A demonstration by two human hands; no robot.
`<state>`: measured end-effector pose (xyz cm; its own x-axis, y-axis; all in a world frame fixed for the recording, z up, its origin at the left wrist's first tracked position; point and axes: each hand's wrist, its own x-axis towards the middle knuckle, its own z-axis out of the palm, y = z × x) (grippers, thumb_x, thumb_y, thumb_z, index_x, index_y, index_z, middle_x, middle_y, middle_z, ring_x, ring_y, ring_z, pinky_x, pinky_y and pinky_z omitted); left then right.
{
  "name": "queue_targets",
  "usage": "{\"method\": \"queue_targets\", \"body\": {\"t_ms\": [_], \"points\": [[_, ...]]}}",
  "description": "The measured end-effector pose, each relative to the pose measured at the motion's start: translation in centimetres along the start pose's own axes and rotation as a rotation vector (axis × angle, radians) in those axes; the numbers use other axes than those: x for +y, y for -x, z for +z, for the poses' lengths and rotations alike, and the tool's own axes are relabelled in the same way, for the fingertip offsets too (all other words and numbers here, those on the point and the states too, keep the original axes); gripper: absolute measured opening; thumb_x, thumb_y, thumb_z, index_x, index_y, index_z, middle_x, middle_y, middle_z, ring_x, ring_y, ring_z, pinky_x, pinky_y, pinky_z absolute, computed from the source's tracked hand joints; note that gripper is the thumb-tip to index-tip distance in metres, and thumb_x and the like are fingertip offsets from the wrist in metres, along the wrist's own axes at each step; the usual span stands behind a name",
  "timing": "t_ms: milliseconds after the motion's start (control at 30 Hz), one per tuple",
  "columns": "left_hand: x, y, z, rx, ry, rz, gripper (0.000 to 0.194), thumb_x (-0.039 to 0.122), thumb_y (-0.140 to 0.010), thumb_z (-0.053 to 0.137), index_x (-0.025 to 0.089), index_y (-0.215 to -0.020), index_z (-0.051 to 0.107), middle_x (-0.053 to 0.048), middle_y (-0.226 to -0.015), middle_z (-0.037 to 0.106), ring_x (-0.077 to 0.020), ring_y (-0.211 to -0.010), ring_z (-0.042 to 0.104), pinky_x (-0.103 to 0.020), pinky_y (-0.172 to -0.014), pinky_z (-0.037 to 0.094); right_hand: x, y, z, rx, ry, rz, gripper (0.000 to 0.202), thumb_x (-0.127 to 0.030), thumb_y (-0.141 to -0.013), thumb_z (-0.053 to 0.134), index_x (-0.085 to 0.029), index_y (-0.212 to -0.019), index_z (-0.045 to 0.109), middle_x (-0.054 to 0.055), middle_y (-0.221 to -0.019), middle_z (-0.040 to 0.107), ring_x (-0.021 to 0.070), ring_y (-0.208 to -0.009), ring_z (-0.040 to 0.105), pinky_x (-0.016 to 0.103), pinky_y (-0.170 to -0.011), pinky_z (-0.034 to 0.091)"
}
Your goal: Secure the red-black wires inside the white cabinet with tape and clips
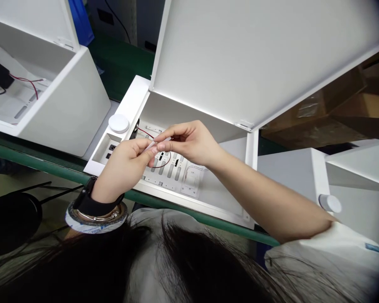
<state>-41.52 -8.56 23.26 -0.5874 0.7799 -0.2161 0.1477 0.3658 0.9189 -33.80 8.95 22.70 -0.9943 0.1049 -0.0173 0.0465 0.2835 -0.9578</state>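
A white box point(208, 209) with its lid point(252, 54) raised stands in front of me. Above its inside, my left hand point(123, 168) and my right hand point(189, 143) meet, fingertips pinched on a small whitish strip point(151, 145). A thin dark red wire point(169, 158) loops down just beside the fingers. Below them lies a slotted white panel point(167, 176) with small black parts. A round white knob point(118, 123) sits on the box's left side, near my left hand. The far end of the strip is hidden by the fingers.
Another open white box point(66, 101) with a black part and red wires stands at the left. More white boxes point(287, 172) stand at the right, before cardboard boxes point(318, 113). A green bench edge point(34, 160) runs along the front. A black round object point(14, 223) is at lower left.
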Motion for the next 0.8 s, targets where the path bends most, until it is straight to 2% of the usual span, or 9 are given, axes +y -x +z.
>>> {"method": "queue_targets", "body": {"t_ms": [67, 200, 367, 433, 500, 567, 667, 800], "points": [[-0.1, -0.1, 0.2, 0.037, -0.011, 0.004, 0.032, 0.036, -0.088, 0.054, 0.018, -0.062, 0.055, 0.002, -0.058, 0.049, -0.0106, -0.054, 0.041, -0.025, -0.05, 0.031, 0.3, 0.3, 0.2, 0.035, -0.015, 0.028, 0.036, -0.05, -0.072, 0.072, -0.017, -0.087, 0.075, 0.004, -0.08, 0.07, 0.0153, -0.074, 0.065, 0.029, -0.068, 0.053], [-0.8, -0.3, 0.3, 0.13, -0.019, -0.008, 0.022, 0.038, -0.086, 0.056, 0.02, -0.08, 0.066, 0.002, -0.061, 0.051, -0.012, -0.057, 0.043, -0.026, -0.053, 0.033, 0.9, 0.4, -0.3, 0.055, 0.082, 0.056, 0.03, -0.046, -0.072, 0.073, -0.017, -0.081, 0.075, 0.003, -0.075, 0.069, 0.0154, -0.07, 0.064, 0.03, -0.066, 0.052], [-1.8, -0.5, 0.4, 0.189, -0.21, 0.034, 0.022, 0.037, -0.087, 0.056, 0.02, -0.077, 0.065, 0.002, -0.06, 0.052, -0.0125, -0.056, 0.042, -0.027, -0.053, 0.031, 0.2, 0.0, 0.0, -0.021, 0.28, 0.078, 0.017, -0.037, -0.072, 0.073, -0.021, -0.075, 0.075, -0.001, -0.074, 0.07, 0.015, -0.072, 0.065, 0.029, -0.072, 0.052], [-2.1, -0.6, 0.5, 0.228, -0.225, 0.037, 0.019, 0.036, -0.087, 0.055, 0.021, -0.087, 0.066, 0.002, -0.06, 0.051, -0.0123, -0.054, 0.041, -0.027, -0.053, 0.031, 0.8, -0.5, 0.2, -0.046, 0.312, 0.12, 0.013, -0.034, -0.071, 0.074, -0.021, -0.075, 0.075, -0.001, -0.073, 0.07, 0.0145, -0.071, 0.064, 0.028, -0.071, 0.051], [-2.3, -0.6, 0.6, 0.276, -0.184, 0.018, 0.022, 0.037, -0.089, 0.052, 0.023, -0.102, 0.064, 0.003, -0.06, 0.049, -0.0122, -0.052, 0.04, -0.027, -0.05, 0.03, 2.6, -1.1, 0.1, -0.059, 0.354, 0.175, 0.012, -0.031, -0.071, 0.074, -0.021, -0.078, 0.076, -0.001, -0.075, 0.071, 0.0145, -0.07, 0.064, 0.028, -0.07, 0.051], [-2.3, -0.5, 0.6, 0.335, -0.118, 0.024, 0.025, 0.038, -0.091, 0.048, 0.024, -0.108, 0.06, 0.003, -0.059, 0.045, -0.0124, -0.05, 0.038, -0.027, -0.048, 0.029, 5.6, -1.6, 0.3, -0.063, 0.445, 0.242, 0.012, -0.028, -0.072, 0.073, -0.021, -0.082, 0.076, 0.0, -0.078, 0.072, 0.0152, -0.072, 0.065, 0.027, -0.071, 0.05], [-2.3, -0.4, 0.7, 0.395, -0.029, 0.071, 0.026, 0.04, -0.093, 0.042, 0.025, -0.105, 0.06, 0.002, -0.059, 0.042, -0.0127, -0.049, 0.037, -0.027, -0.046, 0.03, 11.1, -1.8, 1.2, -0.078, 0.674, 0.345, 0.014, -0.019, -0.074, 0.069, -0.02, -0.086, 0.077, 0.002, -0.085, 0.074, 0.0173, -0.079, 0.065, 0.026, -0.076, 0.048], [-2.4, -0.4, 1.1, 0.412, 0.049, 0.057, 0.029, 0.044, -0.094, 0.039, 0.025, -0.105, 0.06, 0.001, -0.058, 0.04, -0.0129, -0.049, 0.037, -0.027, -0.046, 0.032, 17.1, -1.2, 3.4, -0.201, 0.927, 0.328, 0.028, -0.014, -0.083, 0.056, -0.018, -0.103, 0.075, 0.008, -0.102, 0.072, 0.0214, -0.097, 0.063, 0.027, -0.085, 0.044]]}}
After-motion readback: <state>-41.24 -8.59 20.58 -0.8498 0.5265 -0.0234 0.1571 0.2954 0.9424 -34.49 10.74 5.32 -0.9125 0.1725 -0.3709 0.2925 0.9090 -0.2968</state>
